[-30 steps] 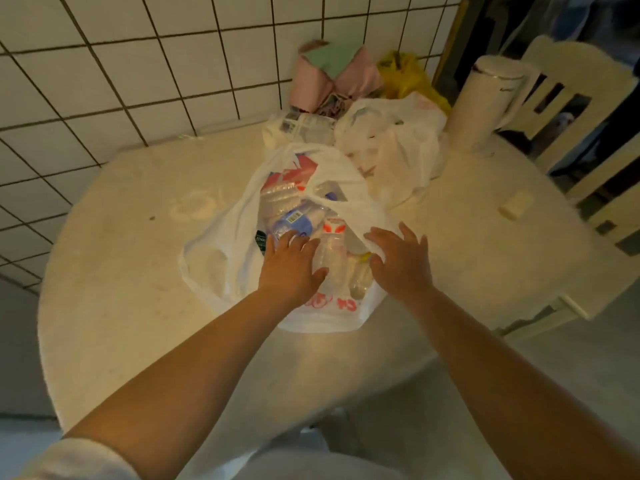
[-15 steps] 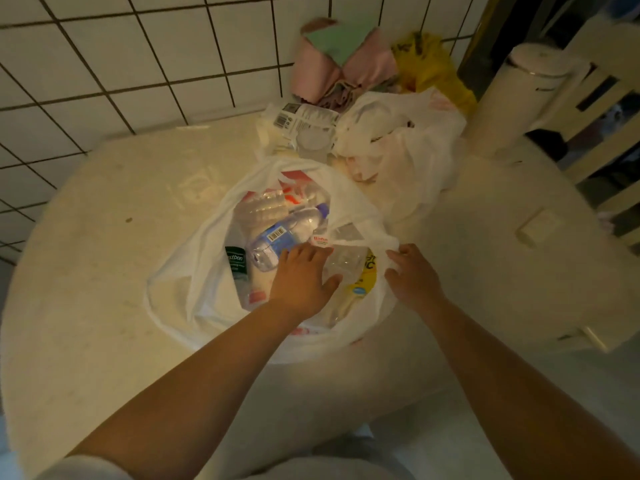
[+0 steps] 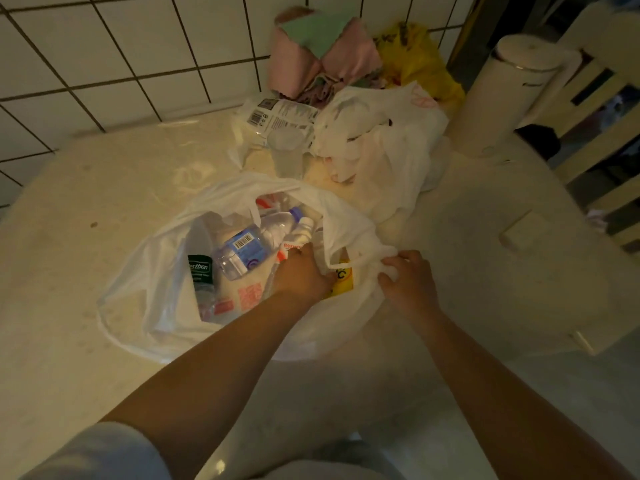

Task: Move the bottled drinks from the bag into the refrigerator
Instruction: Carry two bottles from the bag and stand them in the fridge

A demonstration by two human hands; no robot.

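I see a thin, crinkled white plastic bag [image 3: 145, 282], faintly glossy. The bottles [image 3: 254, 242] inside look like clear, shiny plastic with paper-like labels. The table [image 3: 104, 188] looks smooth and slightly glossy, the wall tiles [image 3: 114, 39] glazed, the pink cloth [image 3: 298, 71] soft and matt.

Quick tally: 2 hands [image 3: 304, 275] in shot, 2 white plastic bags [image 3: 138, 289] on table, approx 4 bottles [image 3: 249, 247] visible in near bag, 1 white canister [image 3: 502, 98], 1 chair [image 3: 602, 98].
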